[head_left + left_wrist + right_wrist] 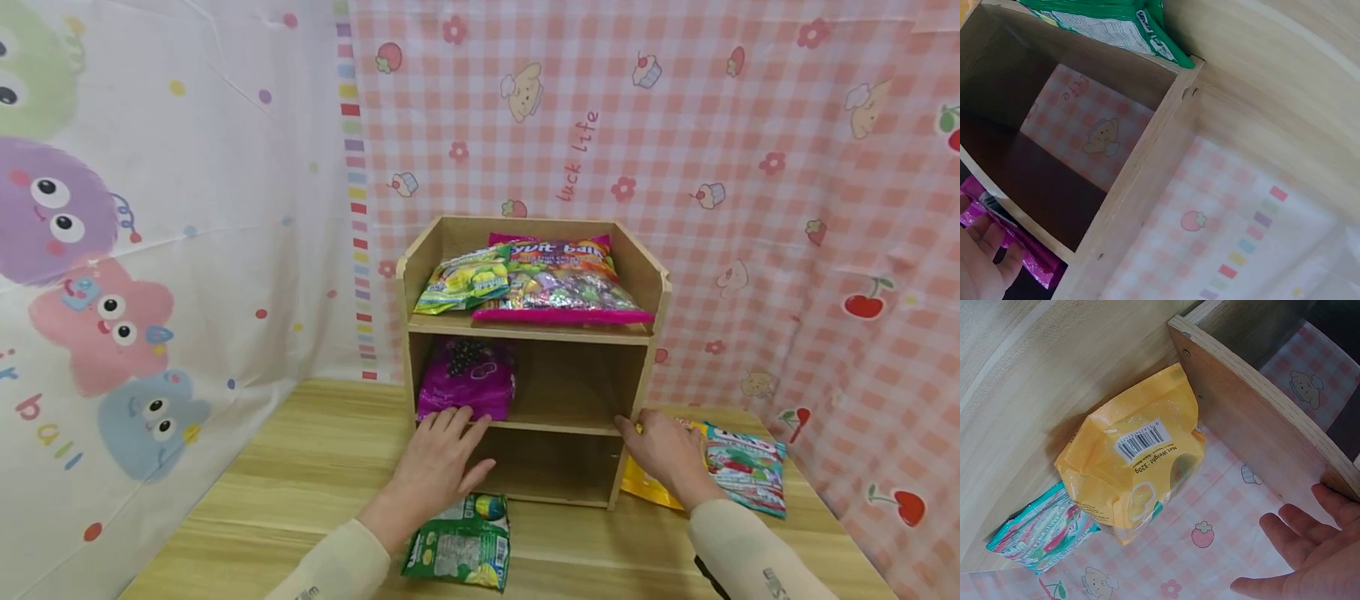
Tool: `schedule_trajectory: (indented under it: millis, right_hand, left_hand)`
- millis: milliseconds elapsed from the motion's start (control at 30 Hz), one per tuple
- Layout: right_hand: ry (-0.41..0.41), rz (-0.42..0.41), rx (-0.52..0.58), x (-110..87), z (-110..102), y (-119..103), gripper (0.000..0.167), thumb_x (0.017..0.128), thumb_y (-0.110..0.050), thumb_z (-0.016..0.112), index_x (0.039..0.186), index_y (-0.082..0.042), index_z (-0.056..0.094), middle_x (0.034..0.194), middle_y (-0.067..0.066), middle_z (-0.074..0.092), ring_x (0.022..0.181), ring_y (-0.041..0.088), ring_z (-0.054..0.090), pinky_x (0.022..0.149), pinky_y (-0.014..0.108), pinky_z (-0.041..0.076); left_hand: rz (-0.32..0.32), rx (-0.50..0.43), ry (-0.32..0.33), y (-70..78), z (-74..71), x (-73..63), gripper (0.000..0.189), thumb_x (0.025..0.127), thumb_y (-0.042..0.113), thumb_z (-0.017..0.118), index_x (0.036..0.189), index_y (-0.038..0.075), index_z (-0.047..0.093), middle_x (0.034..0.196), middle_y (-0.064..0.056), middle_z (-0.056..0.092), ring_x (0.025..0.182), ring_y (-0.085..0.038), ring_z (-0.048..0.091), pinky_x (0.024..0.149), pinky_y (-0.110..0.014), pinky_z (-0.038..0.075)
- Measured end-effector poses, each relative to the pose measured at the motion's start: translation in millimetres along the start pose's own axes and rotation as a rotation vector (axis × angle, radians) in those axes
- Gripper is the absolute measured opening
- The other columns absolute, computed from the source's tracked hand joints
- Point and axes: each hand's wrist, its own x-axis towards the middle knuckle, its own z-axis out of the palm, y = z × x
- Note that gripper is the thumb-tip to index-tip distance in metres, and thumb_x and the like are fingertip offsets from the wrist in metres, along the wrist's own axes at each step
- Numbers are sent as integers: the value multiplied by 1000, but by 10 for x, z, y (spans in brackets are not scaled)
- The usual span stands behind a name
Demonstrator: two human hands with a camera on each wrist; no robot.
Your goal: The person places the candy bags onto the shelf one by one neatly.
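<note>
In the middle compartment of a wooden shelf unit [532,336], a purple snack bag [471,385] with a grape picture sits at the left. My left hand [442,454] has its fingers at the bag's front lower edge, by the middle board. The thumb stands apart from the fingers. On the other side, my right hand [666,450] touches the unit's right side panel near its front edge. Its fingers [1300,540] look spread and loosely extended in the right wrist view. Part of that hand lies outside the wrist view.
A large fruit candy bag [562,287] and a green-yellow bag [468,279] lie on the top shelf. A green packet [461,550] lies on the table in front. Right of the unit are a yellow bag [1138,447] and a teal bag [750,467]. Patterned cloth hangs behind.
</note>
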Motion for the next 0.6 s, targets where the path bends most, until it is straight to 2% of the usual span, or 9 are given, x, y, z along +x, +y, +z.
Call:
schedule_trajectory:
  millis: [200, 600]
  right_hand:
    - [0, 2, 1, 1, -5, -2, 50, 102, -45, 47, 103, 3, 63, 96, 14, 68, 105, 49, 57, 97, 78, 15]
    - [-2, 4, 1, -1, -10, -10, 50, 102, -44, 47, 105, 4, 63, 98, 17, 69, 106, 49, 57, 97, 78, 15]
  left_hand:
    - [-16, -2, -27, -38, 30, 3, 58, 93, 54, 61, 136, 15, 58, 127, -13, 58, 112, -32, 57, 91, -48, 48]
    - [-44, 33, -90, -24, 54, 84, 59, 96, 58, 53, 137, 17, 58, 128, -12, 58, 111, -31, 57, 88, -49, 50]
